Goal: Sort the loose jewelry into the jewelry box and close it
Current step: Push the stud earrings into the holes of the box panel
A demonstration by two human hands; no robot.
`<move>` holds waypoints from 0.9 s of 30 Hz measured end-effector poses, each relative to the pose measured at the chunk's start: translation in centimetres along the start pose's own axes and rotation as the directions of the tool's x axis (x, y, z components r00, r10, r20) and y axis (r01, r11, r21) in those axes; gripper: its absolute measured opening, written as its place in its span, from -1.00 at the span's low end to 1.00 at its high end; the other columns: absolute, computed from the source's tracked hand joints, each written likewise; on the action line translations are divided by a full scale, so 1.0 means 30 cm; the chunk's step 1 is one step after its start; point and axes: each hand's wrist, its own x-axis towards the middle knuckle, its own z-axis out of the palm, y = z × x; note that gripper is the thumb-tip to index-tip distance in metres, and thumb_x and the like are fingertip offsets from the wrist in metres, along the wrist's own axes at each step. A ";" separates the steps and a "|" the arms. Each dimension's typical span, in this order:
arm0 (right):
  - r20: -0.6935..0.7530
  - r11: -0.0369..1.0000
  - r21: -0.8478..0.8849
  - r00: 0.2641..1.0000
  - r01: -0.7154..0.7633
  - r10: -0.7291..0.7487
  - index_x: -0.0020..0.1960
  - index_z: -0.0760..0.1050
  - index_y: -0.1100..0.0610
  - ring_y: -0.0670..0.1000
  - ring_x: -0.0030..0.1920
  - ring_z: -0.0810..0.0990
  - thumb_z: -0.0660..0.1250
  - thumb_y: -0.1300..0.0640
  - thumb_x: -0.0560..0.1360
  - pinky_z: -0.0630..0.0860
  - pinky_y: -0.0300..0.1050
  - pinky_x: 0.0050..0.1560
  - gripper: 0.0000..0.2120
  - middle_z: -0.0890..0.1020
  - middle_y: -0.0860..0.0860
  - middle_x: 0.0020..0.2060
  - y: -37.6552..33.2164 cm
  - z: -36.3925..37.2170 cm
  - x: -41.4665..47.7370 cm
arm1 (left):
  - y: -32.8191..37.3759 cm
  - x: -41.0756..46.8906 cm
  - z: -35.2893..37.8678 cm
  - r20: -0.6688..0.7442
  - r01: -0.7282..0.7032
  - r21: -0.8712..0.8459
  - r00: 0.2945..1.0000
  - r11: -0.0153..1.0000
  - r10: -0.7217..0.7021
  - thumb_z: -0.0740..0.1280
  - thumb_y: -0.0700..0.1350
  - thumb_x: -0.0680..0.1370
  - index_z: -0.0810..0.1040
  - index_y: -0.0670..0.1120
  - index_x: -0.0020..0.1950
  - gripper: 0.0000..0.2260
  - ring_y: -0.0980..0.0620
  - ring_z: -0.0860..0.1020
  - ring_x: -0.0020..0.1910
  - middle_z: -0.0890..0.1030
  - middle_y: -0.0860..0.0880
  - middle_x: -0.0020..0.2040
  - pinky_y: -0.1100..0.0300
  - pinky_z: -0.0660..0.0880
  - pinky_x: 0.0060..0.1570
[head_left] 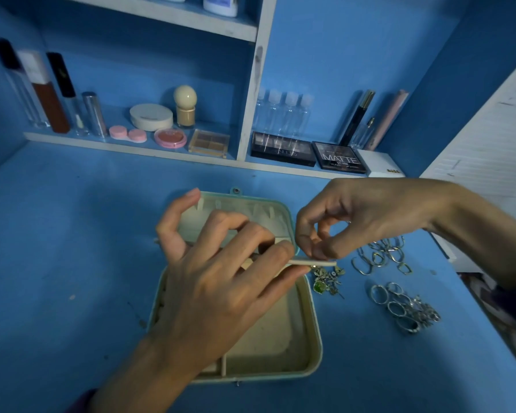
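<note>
While the jewelry box [313, 338] lies open on the blue table [57, 263], its lid [250, 204] folded back on the far side, both hands work above its right edge. The left hand [221, 281] reaches across the tray with the fingers spread, and two of them clamp the near end of a thin cream strip [322, 262]. The right hand [364, 216] hovers just off the box's right rim and pinches the strip's other end between thumb and forefinger, the remaining fingers curled. Directly under the strip, just beside the box, lies a leafy trinket with a green stone [325, 281]. Farther right of the box sit a tangle of silver hooks [382, 257] and, nearer me, a heap of rings [403, 305]. Behind the box, a shelf [131, 144] carries cosmetics.
</note>
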 end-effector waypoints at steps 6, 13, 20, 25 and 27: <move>-0.005 0.999 0.018 0.999 -0.044 0.044 -0.25 0.58 0.10 -0.17 -0.35 0.48 0.34 0.34 0.42 0.45 -0.31 -0.21 -0.82 0.57 0.08 -0.34 -0.013 0.007 -0.007 | 0.003 -0.001 -0.002 0.007 -0.009 0.006 1.000 1.000 0.009 0.42 0.13 0.50 0.60 0.01 -0.21 -0.78 0.02 0.46 -0.08 0.59 0.09 -0.25 -0.12 0.12 0.30; -0.096 0.984 0.162 0.991 -0.078 0.095 -0.32 0.55 0.08 -0.13 -0.37 0.44 0.30 0.22 0.34 0.40 -0.31 -0.26 -0.89 0.51 0.07 -0.38 0.009 0.035 -0.021 | 0.001 0.010 -0.003 0.029 0.004 0.006 1.000 1.000 -0.004 0.42 0.15 0.49 0.61 0.00 -0.23 -0.76 0.03 0.45 -0.08 0.58 0.09 -0.27 -0.08 0.10 0.32; -0.452 0.797 0.561 0.889 0.223 0.069 -0.05 0.61 0.13 0.00 -0.29 0.51 0.40 0.16 0.40 0.47 -0.22 -0.29 -0.87 0.54 0.12 -0.32 0.103 0.098 -0.065 | -0.028 0.054 0.018 0.100 0.061 -0.046 0.993 0.997 -0.056 0.38 0.20 0.49 0.60 -0.02 -0.20 -0.70 0.02 0.44 -0.10 0.56 0.08 -0.26 -0.03 0.13 0.32; -0.597 0.704 0.648 0.768 0.289 0.234 -0.05 0.59 0.18 0.02 -0.29 0.51 0.41 0.09 0.41 0.45 -0.19 -0.30 -0.82 0.57 0.10 -0.29 0.141 0.153 -0.061 | -0.100 0.104 0.063 0.182 0.054 -0.126 0.983 0.991 -0.031 0.31 0.20 0.48 0.64 -0.02 -0.06 -0.69 0.00 0.43 -0.08 0.59 0.05 -0.21 0.01 0.23 0.18; -0.637 0.779 0.587 0.720 0.222 0.275 -0.05 0.58 0.20 -0.01 -0.29 0.51 0.36 0.19 0.47 0.43 -0.19 -0.28 -0.90 0.59 0.07 -0.29 0.169 0.169 -0.057 | -0.118 0.114 0.080 0.195 0.061 -0.124 0.980 0.990 -0.036 0.31 0.17 0.49 0.66 -0.01 0.01 -0.70 -0.01 0.41 -0.05 0.60 0.04 -0.17 0.00 0.24 0.16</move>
